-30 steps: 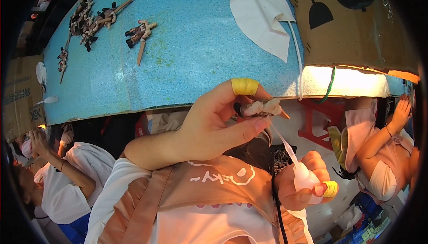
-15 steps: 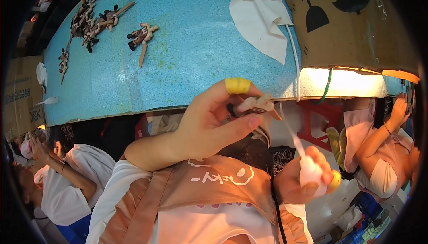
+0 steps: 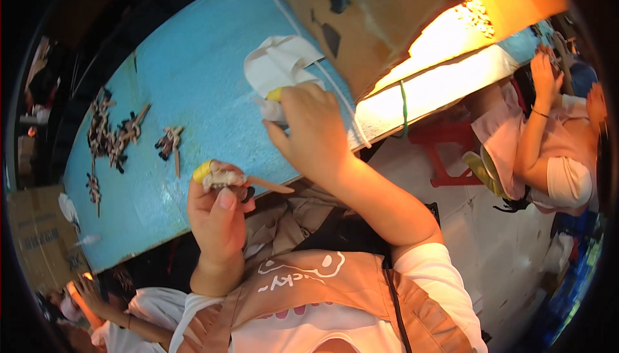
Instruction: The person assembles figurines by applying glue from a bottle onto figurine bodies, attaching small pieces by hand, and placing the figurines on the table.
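Observation:
My left hand pinches a small doll-like figurine with pale and dark parts, near the table's front edge. A flat tan stick juts from it to the right. Over the tabletop, my right hand is closed around a small white squeeze bottle; its thin nozzle cannot be made out now. Just beyond that hand lies a creased white cloth. Yellow tape wraps a finger on each hand.
On the blue tabletop, a single figurine and a cluster of several more lie to the left. A cardboard box with a bright lit opening stands at right. White cord runs beside it. Co-workers sit on both sides; a red stool is at right.
My right hand has risen from beside my lap to over the table with the bottle, next to the cloth. My left hand has moved left and lower with the figurine. The view has turned.

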`<state>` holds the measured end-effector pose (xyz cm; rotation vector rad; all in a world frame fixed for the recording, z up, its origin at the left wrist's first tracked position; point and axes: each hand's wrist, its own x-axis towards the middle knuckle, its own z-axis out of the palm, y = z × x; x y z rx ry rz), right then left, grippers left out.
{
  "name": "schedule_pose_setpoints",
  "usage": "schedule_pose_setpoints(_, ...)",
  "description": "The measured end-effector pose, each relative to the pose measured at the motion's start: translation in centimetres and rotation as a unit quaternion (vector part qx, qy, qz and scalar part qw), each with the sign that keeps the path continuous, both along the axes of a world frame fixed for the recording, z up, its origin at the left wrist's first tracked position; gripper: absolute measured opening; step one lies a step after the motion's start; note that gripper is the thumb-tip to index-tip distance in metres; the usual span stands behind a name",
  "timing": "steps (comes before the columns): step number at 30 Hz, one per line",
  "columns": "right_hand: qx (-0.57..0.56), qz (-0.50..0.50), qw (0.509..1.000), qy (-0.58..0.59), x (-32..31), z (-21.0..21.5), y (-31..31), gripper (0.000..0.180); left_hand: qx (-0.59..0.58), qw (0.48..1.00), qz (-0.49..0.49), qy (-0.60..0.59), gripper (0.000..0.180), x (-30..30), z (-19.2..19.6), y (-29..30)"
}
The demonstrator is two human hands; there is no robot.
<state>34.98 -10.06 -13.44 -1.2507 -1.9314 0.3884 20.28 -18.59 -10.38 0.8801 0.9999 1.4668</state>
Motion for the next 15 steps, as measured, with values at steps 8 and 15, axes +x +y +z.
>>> schedule_pose_setpoints(8,0.371,-0.124,0.917,0.08,6.6,2.7,-1.5,0.023,-0.01,1.0,-0.013,-0.004,0.024,-0.5,0.1,0.7)
schedule_pose_setpoints(15,-0.087,-0.199,0.842,-0.493,18.4,2.5,13.7,0.02,0.004,0.995,-0.091,-0.03,0.04,1.0,-0.1,0.5)
